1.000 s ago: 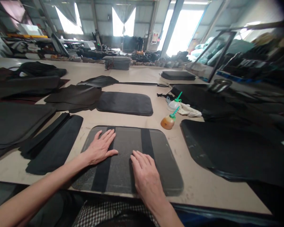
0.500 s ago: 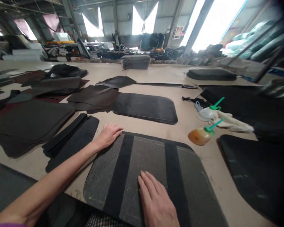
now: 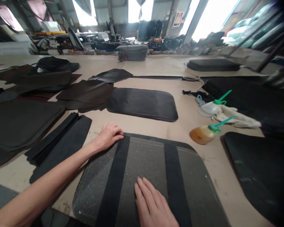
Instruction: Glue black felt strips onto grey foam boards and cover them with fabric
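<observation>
A dark grey rounded panel (image 3: 146, 170) lies flat in front of me, crossed by two black strips, a left strip (image 3: 113, 176) and a right strip (image 3: 176, 176). At its far edge, by the top of the left strip, my left hand (image 3: 110, 135) has its fingers bent and drawn together over the border. What the fingertips grip there is partly hidden. My right hand (image 3: 153, 205) rests palm down on the panel between the strips, fingers stretched out and close together. Just beyond the panel lies a smooth black rounded piece (image 3: 143, 104).
Dark cut sheets (image 3: 21, 123) and black strips (image 3: 61, 142) lie on the left. To the right are a bottle of amber liquid (image 3: 202, 135), a white bottle (image 3: 209, 108), a pale cloth (image 3: 239, 119) and another black panel (image 3: 257, 170). A tied stack (image 3: 132, 53) stands farther back.
The view has tilted down slightly, and the nearby panel shows a little more to the left. My left fingers are more curled at its far edge. The right hand stays flat on it.
</observation>
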Available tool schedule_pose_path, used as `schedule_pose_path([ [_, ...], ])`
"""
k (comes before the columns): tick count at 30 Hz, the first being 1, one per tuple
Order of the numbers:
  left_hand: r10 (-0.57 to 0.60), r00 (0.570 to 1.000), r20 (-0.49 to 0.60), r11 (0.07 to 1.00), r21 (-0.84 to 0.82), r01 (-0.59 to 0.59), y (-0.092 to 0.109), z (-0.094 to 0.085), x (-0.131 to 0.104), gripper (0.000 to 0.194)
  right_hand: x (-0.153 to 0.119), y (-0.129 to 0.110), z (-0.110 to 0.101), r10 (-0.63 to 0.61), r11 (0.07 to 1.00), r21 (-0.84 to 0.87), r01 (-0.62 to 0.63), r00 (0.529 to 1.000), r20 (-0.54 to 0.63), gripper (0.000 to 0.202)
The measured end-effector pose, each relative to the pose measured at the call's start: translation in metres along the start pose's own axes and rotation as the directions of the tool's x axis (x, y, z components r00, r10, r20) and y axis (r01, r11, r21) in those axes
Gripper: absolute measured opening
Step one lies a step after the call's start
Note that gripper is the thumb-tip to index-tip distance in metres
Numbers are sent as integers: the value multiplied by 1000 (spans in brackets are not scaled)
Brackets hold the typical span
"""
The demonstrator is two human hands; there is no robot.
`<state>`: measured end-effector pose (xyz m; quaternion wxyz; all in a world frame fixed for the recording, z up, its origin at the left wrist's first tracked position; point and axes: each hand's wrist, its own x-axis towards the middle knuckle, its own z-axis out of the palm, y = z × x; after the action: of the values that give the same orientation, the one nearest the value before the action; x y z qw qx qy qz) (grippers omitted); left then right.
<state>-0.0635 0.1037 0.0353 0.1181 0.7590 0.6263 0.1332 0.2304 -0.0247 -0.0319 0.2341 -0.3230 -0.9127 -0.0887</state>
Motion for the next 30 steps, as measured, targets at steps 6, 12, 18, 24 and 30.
schedule_pose_path([
  [6, -25, 999, 22, 999, -36, 26, 3, -3, 1, 16, 1, 0, -1, 19, 1000, 9, -19, 1000, -7, 37],
  [12, 13, 1000, 14, 1000, 0, -13, 0, -3, 1, 22, 1, -3, -2, 50, 998, 32, -50, 999, -16, 38],
  [18, 11, 1000, 3, 996, 92, -11, 0, 2, 3, 15, 4, -7, -7, 112, 988, 106, -110, 994, -13, 38],
  [24, 178, 979, -100, 962, 225, -152, 7, 9, -14, 20, 15, -16, -27, 186, 971, 147, -191, 981, 49, 37],
  [30, 318, 942, -107, 912, 306, -273, 16, 17, -57, 38, 21, -21, -43, 189, 970, 111, -218, 956, 224, 37],
])
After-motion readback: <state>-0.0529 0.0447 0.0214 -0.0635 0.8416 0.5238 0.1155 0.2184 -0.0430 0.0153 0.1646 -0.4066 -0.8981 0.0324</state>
